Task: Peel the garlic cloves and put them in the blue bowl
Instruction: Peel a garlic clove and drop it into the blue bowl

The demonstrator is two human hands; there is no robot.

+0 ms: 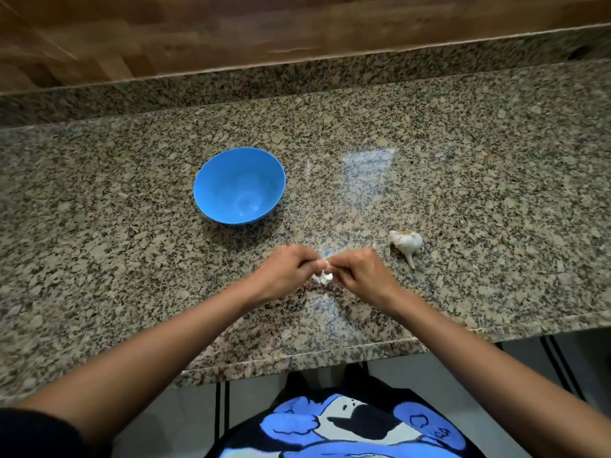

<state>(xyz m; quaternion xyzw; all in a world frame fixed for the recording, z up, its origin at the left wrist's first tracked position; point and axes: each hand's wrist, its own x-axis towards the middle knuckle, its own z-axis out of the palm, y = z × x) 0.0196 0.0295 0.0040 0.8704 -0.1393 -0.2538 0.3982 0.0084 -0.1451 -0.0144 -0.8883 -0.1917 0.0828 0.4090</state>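
Both hands, left hand (287, 272) and right hand (363, 273), are pinching a mostly hidden garlic clove (325, 263); garlic bulb (406, 242) is lying right, blue bowl (238, 186) beyond

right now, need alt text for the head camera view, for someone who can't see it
Two bare hands, left hand and right hand, meet over a granite counter, pinching a garlic clove between them. An empty blue bowl sits beyond the left hand, and a garlic bulb lies to the right.

We see a speckled brown-grey granite countertop (429, 153), polished and glossy enough to mirror pale light. On it sits a round blue bowl (238, 185) of smooth, slightly shiny plastic, and a white garlic bulb (406, 241) in dry, papery matt skin. Behind runs a brown wood-grain wall panel (231, 31).
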